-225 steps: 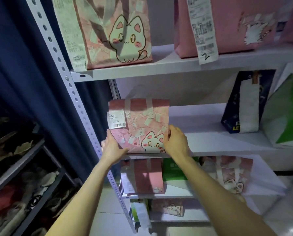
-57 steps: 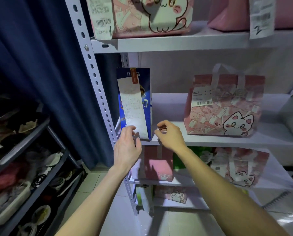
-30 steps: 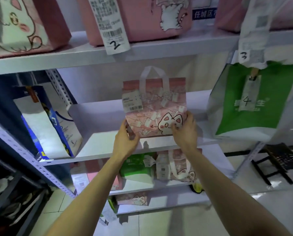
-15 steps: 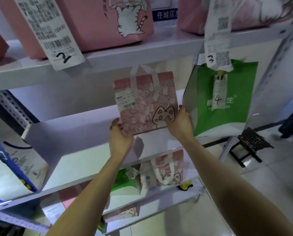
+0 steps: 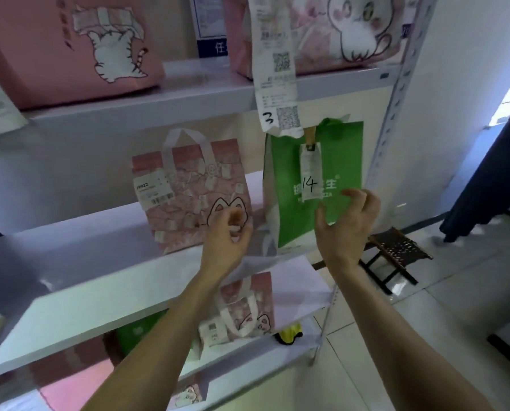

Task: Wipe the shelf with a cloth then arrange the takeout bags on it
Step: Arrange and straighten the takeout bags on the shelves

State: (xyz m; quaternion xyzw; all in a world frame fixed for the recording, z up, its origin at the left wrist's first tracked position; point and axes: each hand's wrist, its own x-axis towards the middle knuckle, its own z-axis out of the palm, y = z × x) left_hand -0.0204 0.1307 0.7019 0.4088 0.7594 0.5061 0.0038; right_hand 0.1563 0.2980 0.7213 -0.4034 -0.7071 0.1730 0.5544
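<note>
Now that both hands have let go of the pink bag [image 5: 188,197], it stands on the mid shelf [image 5: 99,277] beside the green bag [image 5: 289,221]. L hand [image 5: 227,235] & R hand [image 5: 345,229] are loosely curled, empty; green bag prob. next.

Your middle shelf [image 5: 84,262] carries a pink cat bag [image 5: 188,197] and a green bag [image 5: 292,221], upright, just beside each other near its right end. The top shelf [image 5: 188,96] holds two big pink bags [image 5: 40,54]. The lower shelf [image 5: 247,355] has a small pink bag [image 5: 247,301] and a yellow thing [image 5: 289,336].
</note>
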